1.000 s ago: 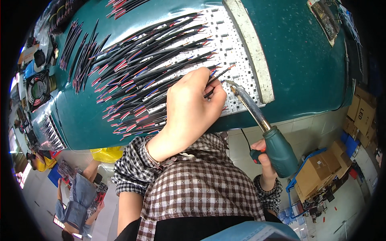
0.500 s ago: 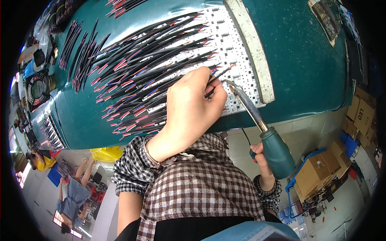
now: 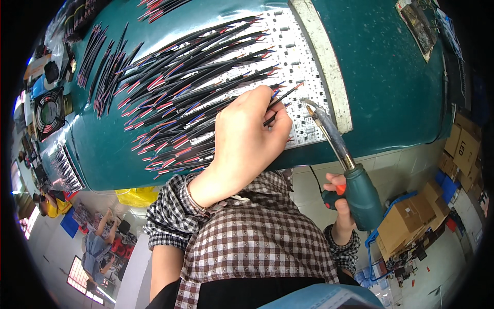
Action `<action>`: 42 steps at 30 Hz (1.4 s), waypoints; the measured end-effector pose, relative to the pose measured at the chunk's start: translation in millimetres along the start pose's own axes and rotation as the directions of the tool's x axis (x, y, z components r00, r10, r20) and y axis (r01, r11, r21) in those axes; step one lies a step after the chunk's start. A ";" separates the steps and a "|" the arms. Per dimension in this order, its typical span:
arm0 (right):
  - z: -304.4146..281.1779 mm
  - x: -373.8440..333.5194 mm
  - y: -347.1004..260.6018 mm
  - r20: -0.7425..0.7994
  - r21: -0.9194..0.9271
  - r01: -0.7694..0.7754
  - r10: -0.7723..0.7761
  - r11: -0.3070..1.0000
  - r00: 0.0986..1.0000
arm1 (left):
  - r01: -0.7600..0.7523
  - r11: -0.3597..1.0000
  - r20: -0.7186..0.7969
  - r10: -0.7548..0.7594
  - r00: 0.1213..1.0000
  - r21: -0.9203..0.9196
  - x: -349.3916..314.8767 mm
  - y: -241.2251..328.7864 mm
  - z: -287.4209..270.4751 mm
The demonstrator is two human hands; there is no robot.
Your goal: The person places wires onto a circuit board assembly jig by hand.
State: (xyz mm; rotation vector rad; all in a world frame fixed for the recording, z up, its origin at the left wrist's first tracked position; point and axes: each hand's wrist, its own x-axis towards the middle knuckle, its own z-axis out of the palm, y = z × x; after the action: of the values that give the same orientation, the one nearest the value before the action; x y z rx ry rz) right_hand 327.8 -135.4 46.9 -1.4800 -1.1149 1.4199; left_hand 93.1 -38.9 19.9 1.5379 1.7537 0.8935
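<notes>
My left hand (image 3: 249,129) is closed in a pinch around a thin black cable (image 3: 288,93), whose stripped end points up and right over a white circuit board panel (image 3: 309,69). Lower right, my right hand (image 3: 342,219) grips the dark green handle of a soldering gun (image 3: 364,198), fingers at its red trigger. The gun's metal tip hovers over or touches the panel, to the right of the cable end and apart from it; which of the two I cannot tell. Rows of black cables (image 3: 190,62) with red, white and blue wire ends cover the panel's left part.
A pale bar (image 3: 329,72) runs along the panel's right edge on the green table mat (image 3: 381,87). Loose cable bundles (image 3: 108,72) lie at the left, near a black fan (image 3: 49,110). Cardboard boxes (image 3: 409,219) stand below right. Another person (image 3: 95,250) is at lower left.
The soldering gun has shifted right, its tip drawing away from the cable end. My right hand's fingers have changed position at the trigger. My left hand has barely moved, still pinching the cable.
</notes>
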 end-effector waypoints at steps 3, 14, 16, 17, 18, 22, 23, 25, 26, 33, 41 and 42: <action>0.9 0.8 0.2 -0.008 0.011 -0.009 0.009 1.000 1.000 | -0.015 1.000 -0.056 0.015 0.998 0.012 -5.5 -4.1 6.1; -1.6 3.4 4.6 0.036 -0.138 0.056 -0.051 0.989 0.998 | -0.011 1.000 -0.075 0.011 0.997 0.007 -1.5 -0.9 7.7; -0.1 3.6 4.6 0.018 -0.132 0.058 -0.056 0.990 0.998 | -0.019 1.000 -0.069 0.020 0.997 0.014 0.9 -1.7 7.9; 0.0 3.7 5.0 0.019 -0.132 0.059 -0.057 0.990 0.998 | -0.012 0.999 -0.062 0.010 0.998 -0.034 2.2 -2.6 7.9; -0.1 3.6 5.8 0.013 -0.128 0.060 -0.059 0.990 0.998 | -0.005 0.997 -0.054 0.000 0.999 -0.083 2.7 -3.1 7.8; -1.1 5.2 6.0 0.027 -0.134 0.069 -0.066 0.989 0.997 | 0.002 0.993 -0.045 -0.007 0.999 -0.115 3.8 -2.7 5.2; -1.5 5.2 6.0 0.027 -0.134 0.069 -0.066 0.989 0.997 | 0.015 0.994 -0.032 -0.019 0.999 -0.109 4.1 -2.4 4.6; -1.7 5.6 5.0 0.041 -0.138 0.056 -0.051 0.989 0.998 | 0.029 0.994 -0.019 -0.031 0.999 -0.103 5.0 -1.3 3.3; -0.8 6.2 4.2 0.041 -0.138 0.055 -0.050 0.989 0.998 | 0.050 0.993 -0.004 -0.051 0.999 -0.109 5.5 -0.4 2.3; -0.1 5.8 6.8 0.027 -0.191 0.102 -0.099 0.976 0.995 | 0.079 0.987 0.027 -0.076 0.997 -0.136 8.1 -1.1 -0.9; -6.8 4.4 12.8 0.097 -0.306 0.168 -0.145 0.937 0.985 | 0.117 0.985 0.070 -0.109 0.992 -0.130 11.5 0.1 -5.2; -4.5 4.3 11.7 0.070 -0.273 0.143 -0.129 0.951 0.989 | 0.126 0.986 0.083 -0.117 0.990 -0.110 12.0 0.3 -6.2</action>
State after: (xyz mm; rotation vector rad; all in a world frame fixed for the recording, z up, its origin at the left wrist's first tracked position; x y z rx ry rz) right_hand 333.1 -134.8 34.8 -1.5302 -1.4685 1.2504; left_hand 86.8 -27.4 23.5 1.3582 1.6922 0.8490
